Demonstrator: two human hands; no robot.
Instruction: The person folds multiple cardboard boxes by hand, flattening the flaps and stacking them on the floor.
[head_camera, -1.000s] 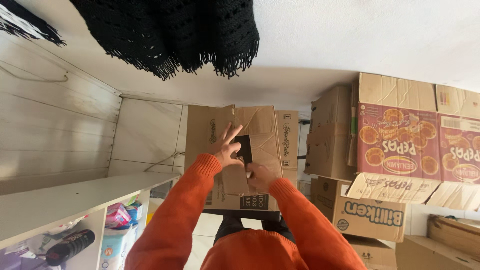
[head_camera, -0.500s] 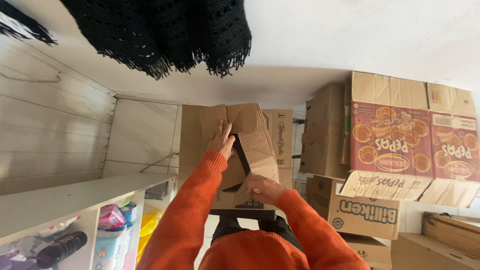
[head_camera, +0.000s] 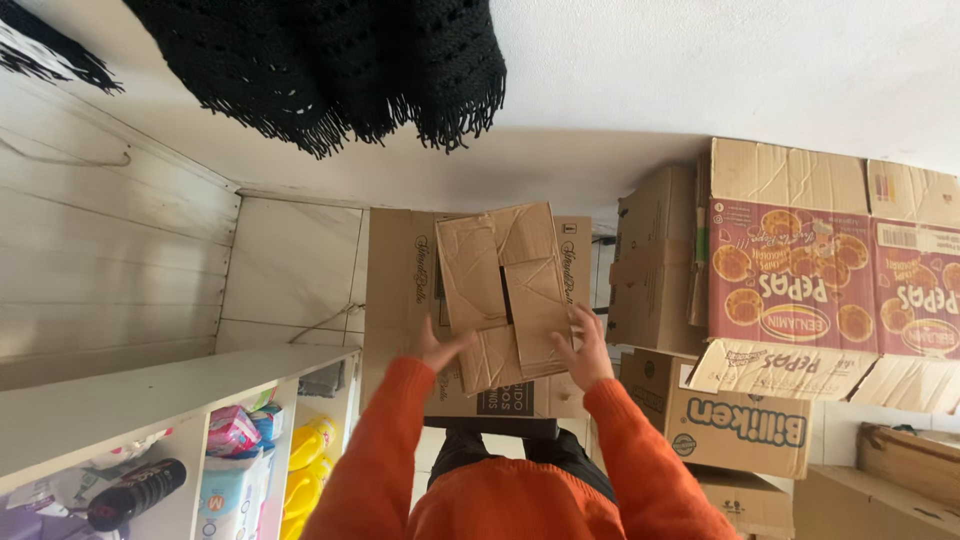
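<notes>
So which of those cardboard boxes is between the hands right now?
The small plain brown box with taped flaps, between both hands; the printed boxes are stacked aside.
</notes>
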